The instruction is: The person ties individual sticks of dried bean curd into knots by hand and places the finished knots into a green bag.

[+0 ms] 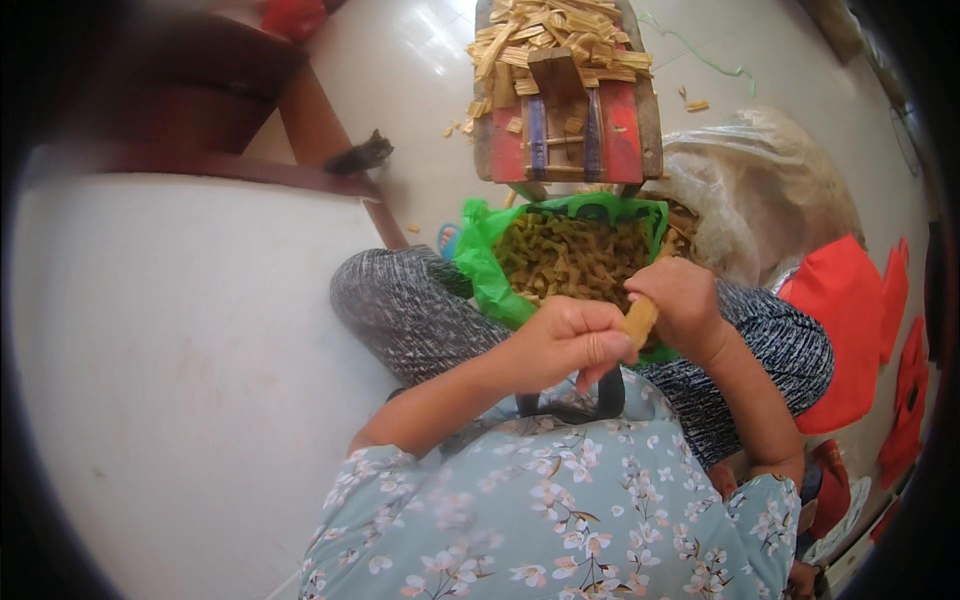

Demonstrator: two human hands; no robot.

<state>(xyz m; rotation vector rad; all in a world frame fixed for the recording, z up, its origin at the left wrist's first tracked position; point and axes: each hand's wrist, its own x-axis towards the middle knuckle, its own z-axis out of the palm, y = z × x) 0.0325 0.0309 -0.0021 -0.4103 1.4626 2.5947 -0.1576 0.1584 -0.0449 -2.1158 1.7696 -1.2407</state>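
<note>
Over my lap, my left hand (572, 343) pinches a small, flat yellow-brown piece (641, 321) that looks like wood. My right hand (682, 302) is curled against the upper end of the same piece, its fingers closed. Whether anything else is inside the right hand is hidden. Just beyond my hands, a green plastic bag (484, 262) lies open between my knees. Many small, knobby brown pieces (570, 250) fill it; their exact kind is hard to make out.
Past the bag stands a low wooden bench (622, 128) with red panels, heaped with pale split wood strips (560, 38). A translucent plastic sack (770, 190) and red cloth or bags (835, 330) lie to the right. A white surface (190, 380) spreads along my left.
</note>
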